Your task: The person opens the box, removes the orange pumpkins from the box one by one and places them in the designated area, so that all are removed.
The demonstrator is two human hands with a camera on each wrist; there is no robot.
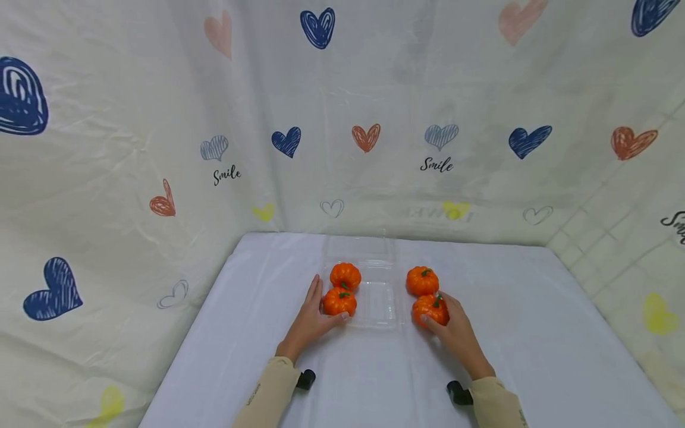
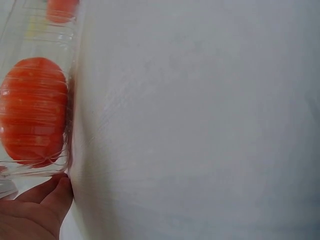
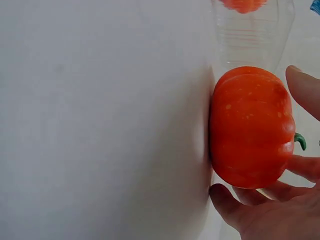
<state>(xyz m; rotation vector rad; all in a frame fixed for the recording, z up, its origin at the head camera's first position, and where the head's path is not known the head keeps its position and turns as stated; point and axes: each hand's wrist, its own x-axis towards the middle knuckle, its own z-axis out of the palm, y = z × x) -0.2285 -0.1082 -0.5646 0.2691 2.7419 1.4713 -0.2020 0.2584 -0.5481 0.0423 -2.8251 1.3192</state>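
A clear plastic box (image 1: 377,303), its lid (image 1: 360,248) folded back behind it, holds two small orange pumpkins at its left: a back pumpkin (image 1: 345,275) and a front pumpkin (image 1: 339,302). My left hand (image 1: 309,321) rests against the box's front left corner, fingers extended along the side and thumb at the front edge; the left wrist view shows fingertips touching the box wall. Right of the box, my right hand (image 1: 459,330) grips the nearer loose pumpkin (image 3: 252,127) between thumb and fingers, its green stem showing. Just behind it sits another loose pumpkin (image 1: 422,280).
A white cloth covers the table (image 1: 535,333). A pale curtain (image 1: 396,190) printed with hearts hangs behind the table and along its sides. Black wrist devices (image 1: 306,380) stick out by both sleeves.
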